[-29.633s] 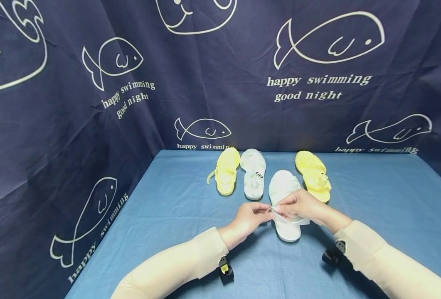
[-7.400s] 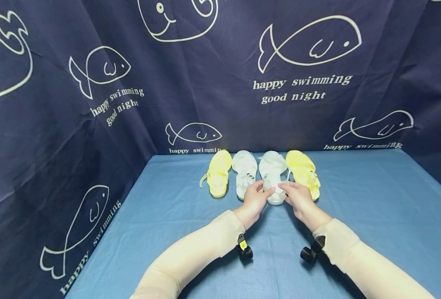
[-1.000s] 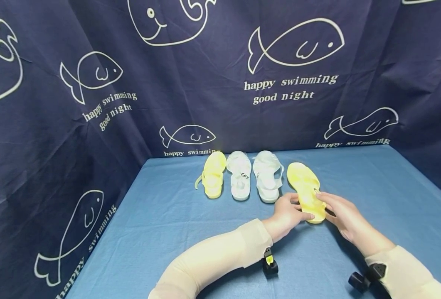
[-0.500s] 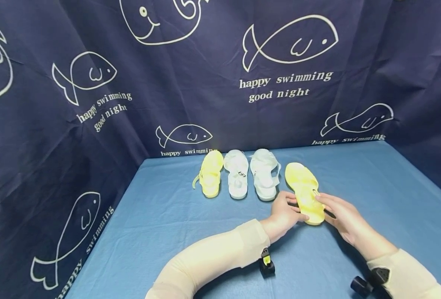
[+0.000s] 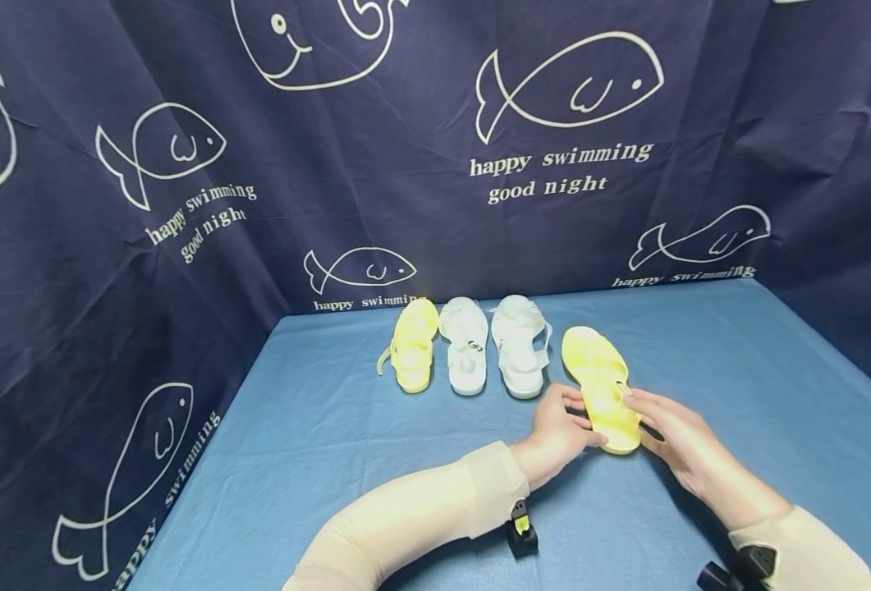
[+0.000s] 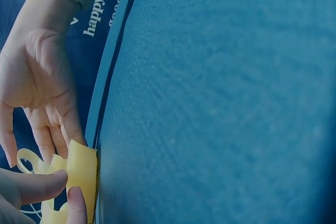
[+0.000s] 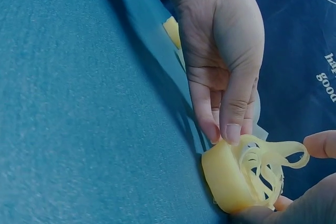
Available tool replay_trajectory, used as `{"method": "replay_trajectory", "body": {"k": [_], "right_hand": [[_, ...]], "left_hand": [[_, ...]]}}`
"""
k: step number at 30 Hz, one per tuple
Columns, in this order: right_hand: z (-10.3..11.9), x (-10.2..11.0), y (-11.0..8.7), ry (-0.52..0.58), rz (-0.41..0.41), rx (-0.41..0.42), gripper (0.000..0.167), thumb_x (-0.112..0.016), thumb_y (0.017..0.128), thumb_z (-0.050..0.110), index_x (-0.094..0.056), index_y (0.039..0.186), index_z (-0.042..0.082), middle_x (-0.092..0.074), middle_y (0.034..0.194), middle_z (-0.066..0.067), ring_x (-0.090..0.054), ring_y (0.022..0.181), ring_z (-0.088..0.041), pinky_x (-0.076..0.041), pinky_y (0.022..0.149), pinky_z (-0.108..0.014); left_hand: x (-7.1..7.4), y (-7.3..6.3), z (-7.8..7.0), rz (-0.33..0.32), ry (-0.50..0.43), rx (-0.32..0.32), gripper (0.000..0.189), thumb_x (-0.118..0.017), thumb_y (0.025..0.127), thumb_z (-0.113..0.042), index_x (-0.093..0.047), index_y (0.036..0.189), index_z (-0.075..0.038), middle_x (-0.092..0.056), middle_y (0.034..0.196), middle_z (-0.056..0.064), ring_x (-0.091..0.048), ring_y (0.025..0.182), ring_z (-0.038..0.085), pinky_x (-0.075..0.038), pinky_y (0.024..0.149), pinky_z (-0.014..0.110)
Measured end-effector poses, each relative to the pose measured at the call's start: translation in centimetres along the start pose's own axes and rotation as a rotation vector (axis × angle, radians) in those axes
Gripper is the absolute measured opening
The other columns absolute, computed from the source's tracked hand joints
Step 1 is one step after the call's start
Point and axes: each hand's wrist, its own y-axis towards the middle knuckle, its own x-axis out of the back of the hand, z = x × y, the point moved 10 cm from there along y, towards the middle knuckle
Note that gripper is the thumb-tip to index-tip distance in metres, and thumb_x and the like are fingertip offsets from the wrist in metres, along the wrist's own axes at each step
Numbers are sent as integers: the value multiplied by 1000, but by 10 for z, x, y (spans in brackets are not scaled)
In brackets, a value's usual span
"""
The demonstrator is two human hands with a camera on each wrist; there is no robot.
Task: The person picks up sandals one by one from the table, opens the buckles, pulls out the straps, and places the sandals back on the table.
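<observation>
A yellow sandal [image 5: 599, 386] lies at the right of the row, nearer the front than the others. My left hand [image 5: 556, 431] grips its left side and heel; in the left wrist view the left fingertips [image 6: 60, 182] are at the yellow heel [image 6: 81, 169]. On the other side, my right hand [image 5: 689, 451] has fingertips at the strap and heel edge. The right wrist view shows a right fingertip [image 7: 321, 144] against the strap loop [image 7: 291, 153] of the sandal. Undersides of the fingers are partly hidden.
Two pale white sandals [image 5: 521, 349] [image 5: 466, 349] and another yellow sandal [image 5: 415, 345] stand side by side at the back of the blue table [image 5: 332, 460]. Dark blue curtains [image 5: 405, 164] with white fish prints rise behind and at the left.
Earlier both hands worked on the right white sandal, which has since moved back into the row. The yellow sandal has come forward from the row, edging nearer in the last second.
</observation>
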Motion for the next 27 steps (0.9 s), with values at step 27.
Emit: {"method": "replay_trajectory", "body": {"k": [27], "right_hand": [[2,6,-3,-202,55,38,82,-48,100,46,-12,153,-5,-5,161,-24,-11,147,-38,-40,110,-29]], "left_hand": [[-2,2,-39,125,472,-141,91,-89,68,-37,-40,143,-21,-41,144,-4,-42,130,9,-43,103,25]]}}
